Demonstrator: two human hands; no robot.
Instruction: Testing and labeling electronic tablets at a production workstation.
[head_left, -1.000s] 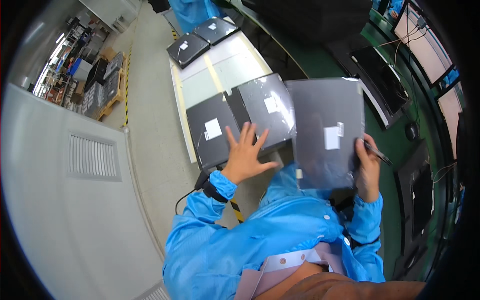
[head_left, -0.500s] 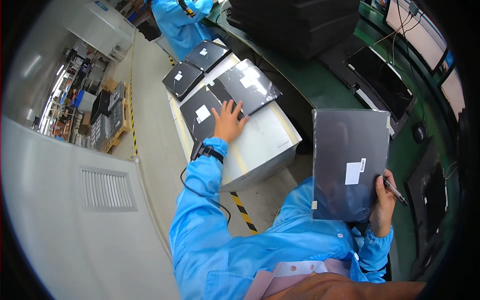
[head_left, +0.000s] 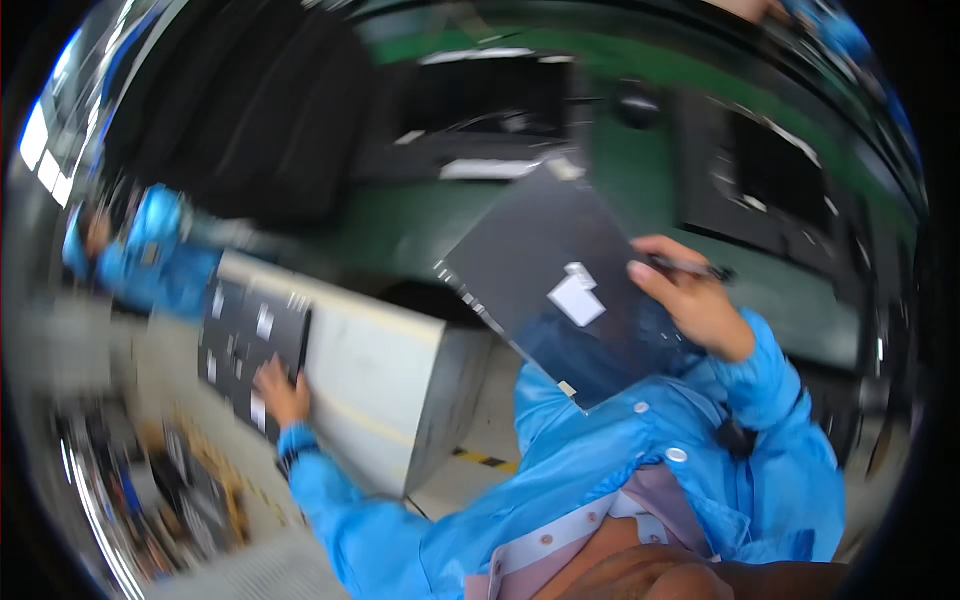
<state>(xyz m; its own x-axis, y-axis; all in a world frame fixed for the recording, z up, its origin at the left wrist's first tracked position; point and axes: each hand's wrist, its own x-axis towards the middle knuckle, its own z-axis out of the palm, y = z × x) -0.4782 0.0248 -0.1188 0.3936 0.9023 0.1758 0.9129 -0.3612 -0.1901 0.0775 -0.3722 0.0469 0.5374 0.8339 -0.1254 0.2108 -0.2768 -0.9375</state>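
My right hand [head_left: 690,300] grips a dark flat panel [head_left: 520,260] by its right side, fingers closed, thumb on its face. The panel looks like a closed laptop in clear film, with white labels and pale corner tabs, and tilts above my lap. A dark pen [head_left: 692,266] is tucked in the same hand. My left hand [head_left: 283,392] reaches far left with fingers apart, touching several similar labelled dark panels [head_left: 240,345] lying close together on a white box [head_left: 375,375]. Motion blur hides the exact contact of its fingertips.
A green bench [head_left: 430,225] runs across the far side, carrying a tall black stack [head_left: 250,110], an opened device [head_left: 490,100], a mouse [head_left: 637,103] and another opened device [head_left: 770,170]. A co-worker in blue [head_left: 155,255] is at far left. Yellow-black tape [head_left: 485,459] marks the floor.
My view has swung right, toward the bench. The held panel has turned from upright to slanted. The panels on the box, spread and overlapping before, now lie closer together under my left hand.
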